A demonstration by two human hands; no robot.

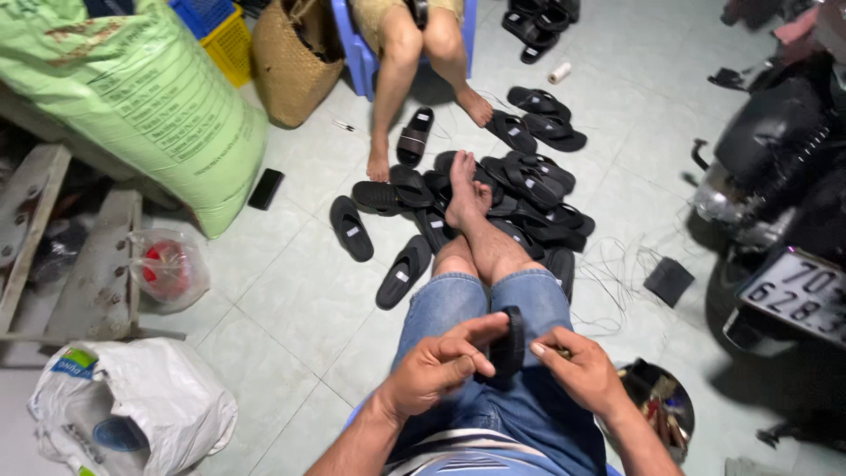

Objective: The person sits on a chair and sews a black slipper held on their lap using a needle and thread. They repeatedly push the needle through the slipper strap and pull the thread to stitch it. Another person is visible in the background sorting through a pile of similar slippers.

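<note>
Over my lap in denim shorts, my left hand [438, 363] and my right hand [577, 370] both grip one black sandal [508, 345], held on edge between them. My left thumb and forefinger lie along its left side. My right hand also pinches a small thin tool, hard to make out. My crossed legs stretch toward a heap of black sandals [493, 198] on the tiled floor ahead.
Another person's bare legs [397, 79] rest by a blue chair at the top. A green sack [141, 97], woven basket [291, 62], black phone [265, 189], plastic bags [132, 410], a bowl of tools [661, 410], loose threads [617, 273] and a motorbike [784, 203] surround me.
</note>
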